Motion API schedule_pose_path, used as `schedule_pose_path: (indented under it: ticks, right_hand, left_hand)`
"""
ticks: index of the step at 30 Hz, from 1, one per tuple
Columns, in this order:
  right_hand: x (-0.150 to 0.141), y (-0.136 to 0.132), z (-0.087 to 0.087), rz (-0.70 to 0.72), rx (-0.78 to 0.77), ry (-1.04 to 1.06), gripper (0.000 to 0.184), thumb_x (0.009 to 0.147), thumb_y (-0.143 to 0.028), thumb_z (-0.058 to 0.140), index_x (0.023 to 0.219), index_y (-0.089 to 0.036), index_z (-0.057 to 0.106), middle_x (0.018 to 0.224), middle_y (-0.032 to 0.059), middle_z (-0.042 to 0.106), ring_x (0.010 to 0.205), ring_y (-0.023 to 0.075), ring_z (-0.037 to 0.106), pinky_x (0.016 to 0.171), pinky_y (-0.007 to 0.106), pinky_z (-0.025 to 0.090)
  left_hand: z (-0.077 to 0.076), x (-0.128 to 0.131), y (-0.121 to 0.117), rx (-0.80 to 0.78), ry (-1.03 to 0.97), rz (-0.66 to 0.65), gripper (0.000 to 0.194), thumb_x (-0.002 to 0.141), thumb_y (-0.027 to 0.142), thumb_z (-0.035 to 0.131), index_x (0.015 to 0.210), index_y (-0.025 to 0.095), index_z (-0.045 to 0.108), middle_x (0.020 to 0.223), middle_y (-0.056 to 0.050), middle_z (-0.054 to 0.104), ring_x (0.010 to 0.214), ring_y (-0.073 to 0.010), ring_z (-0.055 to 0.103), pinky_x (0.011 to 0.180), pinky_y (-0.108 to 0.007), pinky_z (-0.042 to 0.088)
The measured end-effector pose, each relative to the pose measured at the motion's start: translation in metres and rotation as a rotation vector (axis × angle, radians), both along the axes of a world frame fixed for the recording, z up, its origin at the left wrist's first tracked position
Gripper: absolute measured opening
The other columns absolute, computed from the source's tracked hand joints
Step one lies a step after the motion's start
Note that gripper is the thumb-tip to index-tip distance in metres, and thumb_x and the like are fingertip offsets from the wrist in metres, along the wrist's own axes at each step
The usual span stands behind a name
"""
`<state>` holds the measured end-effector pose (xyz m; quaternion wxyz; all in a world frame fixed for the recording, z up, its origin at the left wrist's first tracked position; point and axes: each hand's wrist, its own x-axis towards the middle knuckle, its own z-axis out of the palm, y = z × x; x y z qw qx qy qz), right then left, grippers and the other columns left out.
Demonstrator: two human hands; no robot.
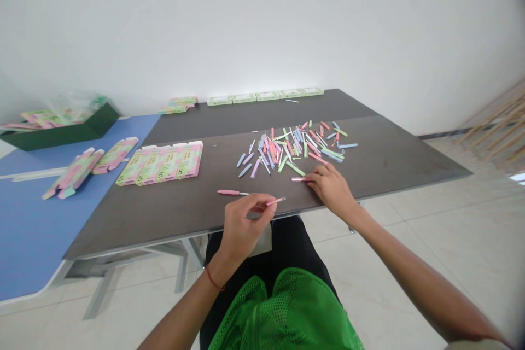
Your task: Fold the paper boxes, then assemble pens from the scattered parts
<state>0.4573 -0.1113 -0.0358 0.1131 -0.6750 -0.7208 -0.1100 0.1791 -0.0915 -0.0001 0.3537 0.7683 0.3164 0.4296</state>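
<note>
My left hand (248, 219) is pinched on a thin pink pen piece (276, 201) with a see-through tip, held just above the table's front edge. My right hand (331, 183) has its fingers closed on a second pink pen piece (298, 179), low over the tabletop in front of the pile. Left of my left hand lies a pink pen part (228, 192) with a thin white stem. Beyond both hands spreads a loose pile of pen parts (289, 145) in pink, purple, blue, green and red, with white refills among them.
Several pink and green boxes (162, 163) stand in a row on the dark table (172, 219). More boxes (266, 96) line its back edge. At left, a blue table (28, 229) carries flattened cartons (80, 172) and a dark green bin (69, 134) of packaging.
</note>
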Motion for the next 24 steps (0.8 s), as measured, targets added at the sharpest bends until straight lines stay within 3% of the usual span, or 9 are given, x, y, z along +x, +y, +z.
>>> schedule_pose_path:
  ticks: [5,7,9,12,15,17,20,24]
  right_hand:
    - [0.003,0.007,0.001,0.04,-0.054,-0.024,0.026,0.103,-0.022,0.052,0.1,-0.014,0.076,0.096,0.0149,0.07,0.096,0.0298,0.058,0.087,0.04,0.044]
    - [0.004,0.007,0.002,0.084,-0.032,0.091,0.028,0.103,-0.021,0.049,0.098,-0.014,0.076,0.096,0.0149,0.07,0.096,0.0291,0.059,0.087,0.04,0.044]
    - [0.003,0.006,0.005,0.092,0.048,0.371,0.025,0.102,-0.023,0.052,0.096,-0.015,0.075,0.094,0.0128,0.07,0.091,0.0266,0.06,0.085,0.039,0.045]
    - [-0.004,0.001,0.012,0.049,0.074,1.084,0.019,0.096,-0.032,0.064,0.088,-0.017,0.072,0.081,0.0064,0.068,0.073,0.019,0.06,0.073,0.033,0.049]
    - [-0.019,-0.004,0.019,0.048,-0.169,1.857,0.016,0.086,-0.031,0.076,0.084,-0.015,0.072,0.077,0.0046,0.069,0.067,0.0138,0.061,0.067,0.026,0.053]
    - [-0.031,-0.007,0.024,0.042,-0.332,2.228,0.009,0.084,-0.02,0.077,0.087,-0.014,0.071,0.079,0.0046,0.071,0.067,0.0115,0.064,0.067,0.022,0.056]
    - [-0.047,-0.012,0.031,-0.026,-0.449,2.559,0.007,0.088,-0.007,0.07,0.089,-0.013,0.067,0.078,0.0033,0.071,0.068,0.0093,0.066,0.067,0.017,0.059]
    - [-0.062,-0.019,0.039,-0.086,-0.488,2.74,0.01,0.093,-0.002,0.063,0.095,-0.012,0.063,0.08,0.0046,0.069,0.067,0.0087,0.066,0.063,0.015,0.059]
  left_hand:
    - [-0.001,0.001,0.001,-0.017,0.002,-0.015,0.006,0.091,0.018,0.071,0.092,0.02,0.077,0.087,-0.001,0.079,0.073,-0.013,0.073,0.072,-0.021,0.062]
    - [-0.002,0.001,0.001,-0.016,-0.003,-0.009,0.007,0.091,0.018,0.071,0.092,0.02,0.077,0.087,-0.001,0.079,0.073,-0.0129,0.073,0.071,-0.021,0.061]
    - [-0.004,0.001,0.002,-0.003,-0.004,0.002,0.007,0.091,0.017,0.071,0.092,0.02,0.077,0.087,-0.001,0.079,0.074,-0.0128,0.073,0.071,-0.02,0.061]
    - [-0.005,0.002,0.002,0.039,-0.002,0.018,0.007,0.091,0.016,0.071,0.093,0.02,0.076,0.086,0.0,0.078,0.073,-0.0119,0.073,0.072,-0.02,0.059]
    - [0.0,0.003,-0.001,0.138,-0.006,0.038,0.007,0.091,0.015,0.071,0.094,0.02,0.076,0.086,0.001,0.077,0.071,-0.0102,0.071,0.072,-0.019,0.057]
    - [0.006,0.003,-0.006,0.217,-0.011,0.041,0.008,0.091,0.014,0.071,0.094,0.02,0.075,0.086,0.001,0.077,0.071,-0.0091,0.07,0.072,-0.019,0.055]
    - [0.015,0.004,-0.015,0.315,0.003,0.036,0.008,0.091,0.012,0.072,0.095,0.019,0.074,0.085,0.001,0.076,0.071,-0.0089,0.07,0.072,-0.019,0.054]
    - [0.02,0.005,-0.022,0.453,0.066,0.071,0.013,0.09,0.01,0.072,0.1,0.019,0.073,0.088,0.0,0.077,0.077,-0.0118,0.071,0.076,-0.022,0.055]
